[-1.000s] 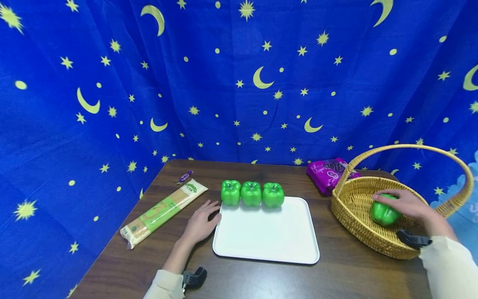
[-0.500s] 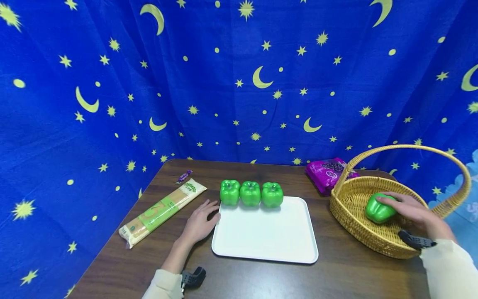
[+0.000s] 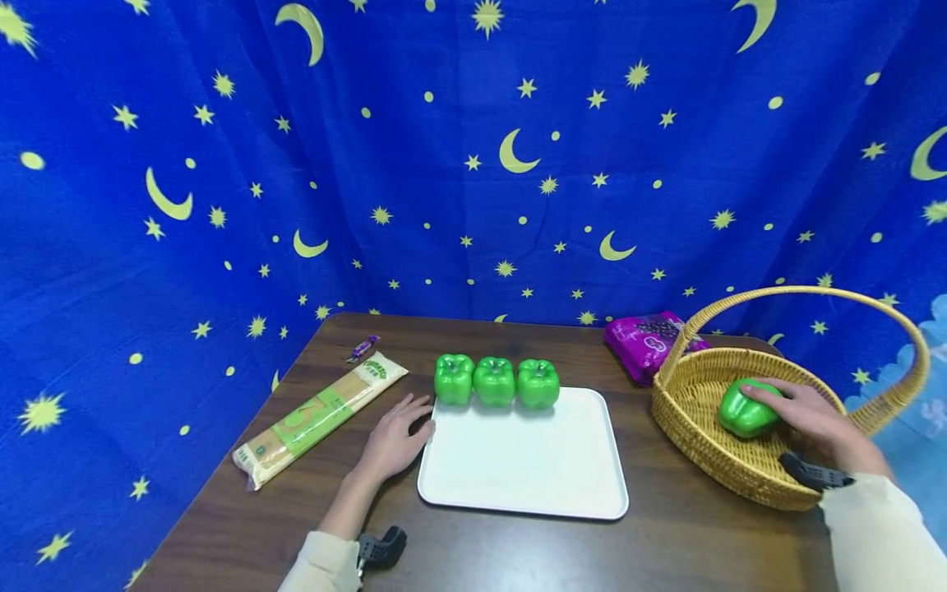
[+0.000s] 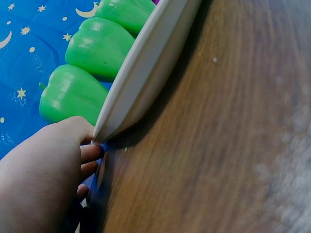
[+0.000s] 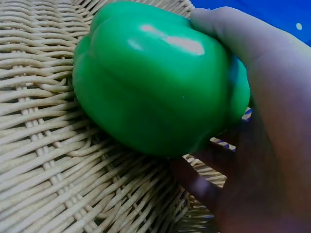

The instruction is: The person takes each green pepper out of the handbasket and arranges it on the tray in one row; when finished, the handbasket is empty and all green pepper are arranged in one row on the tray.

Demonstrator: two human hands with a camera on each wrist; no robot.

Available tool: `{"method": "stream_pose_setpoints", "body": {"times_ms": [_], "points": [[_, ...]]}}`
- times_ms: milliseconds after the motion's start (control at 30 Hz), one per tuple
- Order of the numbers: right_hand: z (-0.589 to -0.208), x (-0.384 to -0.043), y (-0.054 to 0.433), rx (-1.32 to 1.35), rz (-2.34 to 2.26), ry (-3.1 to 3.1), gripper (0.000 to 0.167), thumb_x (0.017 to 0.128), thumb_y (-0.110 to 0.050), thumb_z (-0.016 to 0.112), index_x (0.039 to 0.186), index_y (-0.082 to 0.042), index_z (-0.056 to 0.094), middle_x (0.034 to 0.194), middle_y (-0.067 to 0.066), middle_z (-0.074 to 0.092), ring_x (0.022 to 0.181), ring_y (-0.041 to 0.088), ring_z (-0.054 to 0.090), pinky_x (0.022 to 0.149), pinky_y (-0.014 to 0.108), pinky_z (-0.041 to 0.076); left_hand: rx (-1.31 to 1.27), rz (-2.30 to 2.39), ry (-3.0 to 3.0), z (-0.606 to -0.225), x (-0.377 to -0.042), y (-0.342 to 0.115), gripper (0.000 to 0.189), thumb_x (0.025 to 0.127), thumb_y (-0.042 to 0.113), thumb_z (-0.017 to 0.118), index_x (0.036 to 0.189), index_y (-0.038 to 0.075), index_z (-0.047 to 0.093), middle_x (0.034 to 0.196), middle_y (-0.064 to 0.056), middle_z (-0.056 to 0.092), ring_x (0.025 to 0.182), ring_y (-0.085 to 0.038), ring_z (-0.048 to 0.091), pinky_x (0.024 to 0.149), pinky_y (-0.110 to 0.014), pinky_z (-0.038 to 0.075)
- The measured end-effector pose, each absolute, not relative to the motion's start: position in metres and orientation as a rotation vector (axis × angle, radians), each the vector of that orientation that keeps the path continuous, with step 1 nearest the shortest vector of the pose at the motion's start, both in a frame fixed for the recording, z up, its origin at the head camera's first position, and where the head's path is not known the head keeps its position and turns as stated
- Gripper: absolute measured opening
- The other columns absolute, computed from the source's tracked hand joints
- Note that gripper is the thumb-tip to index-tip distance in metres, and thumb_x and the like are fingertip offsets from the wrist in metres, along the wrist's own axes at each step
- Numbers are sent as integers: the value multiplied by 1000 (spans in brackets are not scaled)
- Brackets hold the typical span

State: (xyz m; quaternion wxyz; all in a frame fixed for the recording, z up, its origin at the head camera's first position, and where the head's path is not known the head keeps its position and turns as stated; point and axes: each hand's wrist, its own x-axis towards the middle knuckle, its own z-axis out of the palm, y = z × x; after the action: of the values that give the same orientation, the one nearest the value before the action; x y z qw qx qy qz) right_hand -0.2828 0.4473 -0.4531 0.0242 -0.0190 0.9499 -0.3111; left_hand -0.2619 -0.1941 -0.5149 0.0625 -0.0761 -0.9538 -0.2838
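Observation:
Inside the wicker basket (image 3: 688,427) my right hand (image 3: 806,415) grips a green bell pepper (image 3: 746,409). The right wrist view has this pepper (image 5: 155,82) lying on its side close over the woven bottom, thumb along one side and fingers curled beneath. My left hand (image 3: 395,440) rests on the table by the left edge of a white tray (image 3: 525,469), its fingers relaxed. In the left wrist view its thumb is right at the tray's rim (image 4: 141,73). Three green bell peppers (image 3: 494,382) stand upright in a row along the tray's back left edge.
Left of the tray lies a long pack of noodles (image 3: 321,421), with a small purple wrapped candy (image 3: 363,349) behind it. A purple bag (image 3: 645,345) sits at the back right beside the basket, whose tall handle (image 3: 802,289) arches over it. A blue starry curtain (image 3: 444,205) hangs behind.
My right hand has shifted the bell pepper slightly left within the basket, and the pepper has tipped more onto its side. The left hand stays by the tray.

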Motion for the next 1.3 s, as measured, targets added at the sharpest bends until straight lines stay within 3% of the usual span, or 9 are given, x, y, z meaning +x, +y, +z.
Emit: {"method": "stream_pose_setpoints", "body": {"times_ms": [333, 500, 600, 767, 1033, 1300], "points": [[-451, -278, 446, 4, -1077, 3005, 72, 89, -50, 63, 140, -1, 43, 120, 29, 50, 97, 36, 49, 68, 34, 42, -206, -849, -2907, -513, -263, -194, 40, 96, 42, 54, 128, 20, 63, 142, 5, 48, 139, -22, 30, 110, -56, 25], [-452, -279, 447, 35, -1019, 3082, 73, 91, -51, 59, 141, -1, 41, 130, 36, 43, 107, 48, 43, 73, 48, 41, -201, -854, -2911, -513, -264, -192, 41, 96, 43, 53, 128, 20, 63, 142, 4, 48, 139, -22, 30, 110, -56, 24], [-451, -279, 446, 46, -1106, 3069, 69, 93, -49, 56, 140, -1, 41, 135, 36, 40, 114, 49, 38, 79, 46, 38, -205, -852, -2905, -514, -263, -193, 40, 96, 42, 54, 128, 19, 63, 142, 5, 48, 139, -21, 31, 110, -54, 25], [-448, -276, 445, 126, -1257, 3079, 72, 89, -47, 64, 141, -3, 41, 132, 30, 44, 111, 41, 41, 76, 32, 34, -219, -857, -2893, -514, -261, -193, 40, 96, 41, 54, 127, 19, 63, 142, 5, 49, 138, -22, 31, 110, -53, 25], [-445, -277, 444, 146, -1256, 3130, 86, 81, -46, 75, 149, -13, 34, 137, 22, 45, 105, 21, 44, 78, 32, 36, -191, -850, -2910, -514, -262, -193, 40, 96, 42, 54, 127, 20, 63, 142, 5, 49, 139, -22, 31, 110, -54, 25], [-439, -275, 442, 96, -1081, 3077, 99, 82, -48, 73, 147, 6, 22, 123, 39, 39, 101, 49, 45, 66, 38, 42, -213, -856, -2895, -513, -263, -194, 41, 95, 44, 54, 127, 19, 64, 142, 4, 49, 138, -22, 31, 110, -54, 25]]}}
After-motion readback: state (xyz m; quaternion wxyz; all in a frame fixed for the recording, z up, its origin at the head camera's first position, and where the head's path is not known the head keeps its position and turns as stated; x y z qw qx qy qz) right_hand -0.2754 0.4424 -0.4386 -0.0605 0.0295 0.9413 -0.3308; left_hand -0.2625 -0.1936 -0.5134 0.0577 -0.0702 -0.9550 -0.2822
